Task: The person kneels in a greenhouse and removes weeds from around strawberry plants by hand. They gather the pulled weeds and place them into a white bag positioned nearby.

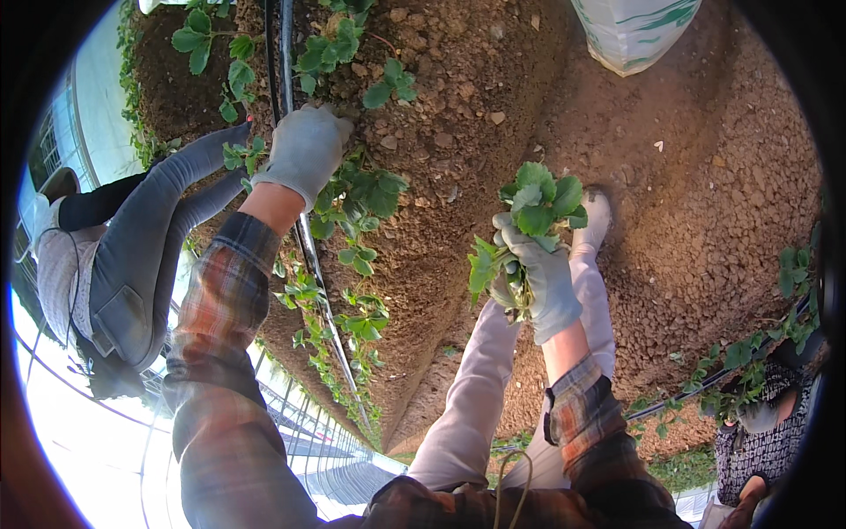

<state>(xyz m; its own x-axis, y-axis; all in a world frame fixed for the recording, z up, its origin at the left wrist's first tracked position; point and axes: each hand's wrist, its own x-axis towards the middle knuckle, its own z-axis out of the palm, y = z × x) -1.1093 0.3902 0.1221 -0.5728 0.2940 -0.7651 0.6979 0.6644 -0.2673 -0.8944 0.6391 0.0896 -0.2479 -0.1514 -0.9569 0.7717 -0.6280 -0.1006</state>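
My left hand (304, 155), in a grey glove, reaches down onto the raised soil bed (423, 165) beside the black drip irrigation tubes (286, 59). Its fingertips are turned down and hidden, so what they touch cannot be told. Leafy strawberry plants (370, 192) grow in the bed just below and above that hand. In my right hand (542, 284), also gloved, is a bunch of strawberry seedlings (538, 202), leaves upward and stems lower in the fist. It is held over the furrow, near my leg.
A white plastic sack with green print (634, 30) stands in the furrow (615, 132) at the top. One person (125, 284) bends over the bed's far side at left. Another person (760, 430) is by a planted row (740, 357) at lower right. A greenhouse frame shows at lower left.
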